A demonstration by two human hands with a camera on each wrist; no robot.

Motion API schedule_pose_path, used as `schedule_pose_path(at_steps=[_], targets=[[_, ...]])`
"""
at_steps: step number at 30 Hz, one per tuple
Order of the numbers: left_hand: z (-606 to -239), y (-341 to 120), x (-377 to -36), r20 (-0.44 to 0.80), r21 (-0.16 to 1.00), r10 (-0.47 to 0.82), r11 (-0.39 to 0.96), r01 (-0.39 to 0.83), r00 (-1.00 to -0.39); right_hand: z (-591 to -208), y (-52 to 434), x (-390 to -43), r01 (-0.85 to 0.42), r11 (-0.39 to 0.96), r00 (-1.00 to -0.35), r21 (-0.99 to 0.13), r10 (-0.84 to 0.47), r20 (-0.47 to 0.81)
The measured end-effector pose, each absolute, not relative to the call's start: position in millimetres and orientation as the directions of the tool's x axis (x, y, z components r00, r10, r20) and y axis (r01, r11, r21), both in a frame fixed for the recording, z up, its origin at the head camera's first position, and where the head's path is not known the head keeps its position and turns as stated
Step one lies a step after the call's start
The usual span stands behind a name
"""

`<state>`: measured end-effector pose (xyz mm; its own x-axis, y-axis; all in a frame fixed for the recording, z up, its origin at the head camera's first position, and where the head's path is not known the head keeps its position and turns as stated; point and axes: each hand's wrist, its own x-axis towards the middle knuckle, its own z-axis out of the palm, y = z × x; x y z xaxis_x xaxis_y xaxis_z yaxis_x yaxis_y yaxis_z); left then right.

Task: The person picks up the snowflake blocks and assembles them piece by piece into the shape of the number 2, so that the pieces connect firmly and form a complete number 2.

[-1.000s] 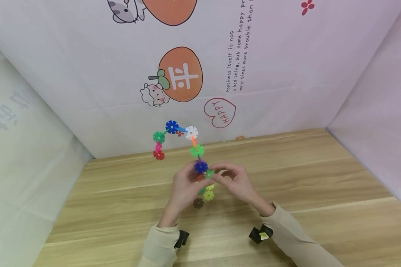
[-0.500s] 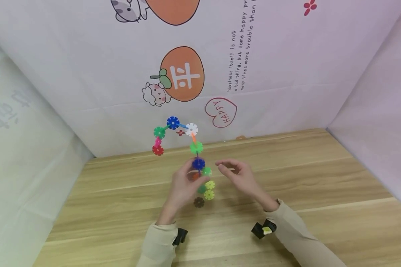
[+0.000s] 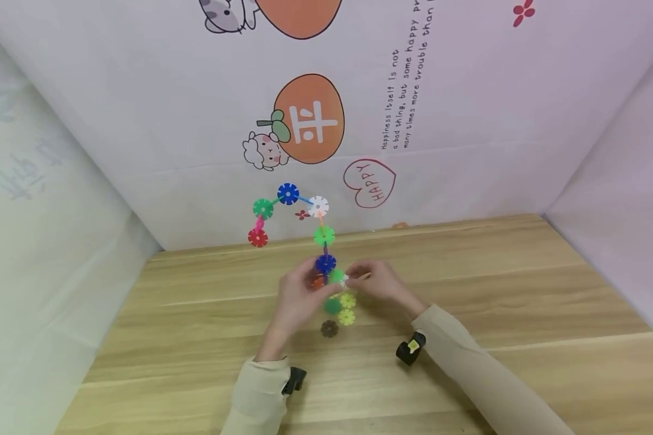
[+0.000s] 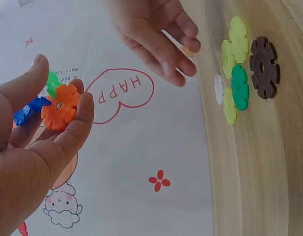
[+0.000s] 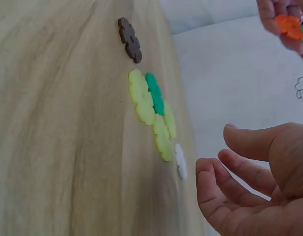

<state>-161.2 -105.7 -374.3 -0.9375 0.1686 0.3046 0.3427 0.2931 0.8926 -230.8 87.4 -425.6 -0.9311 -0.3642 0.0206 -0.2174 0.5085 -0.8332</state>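
Observation:
My left hand (image 3: 298, 299) grips the lower end of a curved chain of colourful notched snowflake discs. A dark blue disc (image 3: 325, 264) shows just above the fingers, and the chain arches up and left to a red disc (image 3: 258, 237). In the left wrist view an orange disc (image 4: 61, 107) lies between thumb and fingers, with a green disc (image 4: 53, 84) and a blue one behind it. My right hand (image 3: 380, 281) holds nothing; its fingers are loosely bent, apart from the chain. A loose white disc (image 5: 180, 162) on the table is nearest its fingertips.
Several loose discs lie on the wooden table (image 3: 196, 338) under the hands: a brown disc (image 4: 264, 68), a green disc (image 4: 240, 87) and some yellow discs (image 5: 141, 97). A printed white cloth (image 3: 457, 121) rises behind the table, with more cloth at both sides.
My right hand has let go of the green disc on the chain, drawn back, then moved in near the loose white disc. The chain has risen slightly, still in my left hand.

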Motion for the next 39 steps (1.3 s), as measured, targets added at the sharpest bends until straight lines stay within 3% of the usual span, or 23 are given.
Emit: schedule_pose_path(at_steps=[13,28,39], targets=[[-375,-102,-164,0.278,0.907,0.186,0.271,0.321,-0.942,-436,81,-250,-0.004,0.491,-0.961,-0.871,-0.244,-0.133],[-376,-103,-164,0.286,0.902,0.181,0.280,0.328,-0.941,-445,75,-260,-0.169,0.616,-0.953,-0.769,-0.300,-0.031],[-376,-107,-163,0.286,0.903,0.168,0.282,0.324,-0.943,-443,70,-248,-0.203,0.507,-0.944,-0.838,-0.328,0.031]])
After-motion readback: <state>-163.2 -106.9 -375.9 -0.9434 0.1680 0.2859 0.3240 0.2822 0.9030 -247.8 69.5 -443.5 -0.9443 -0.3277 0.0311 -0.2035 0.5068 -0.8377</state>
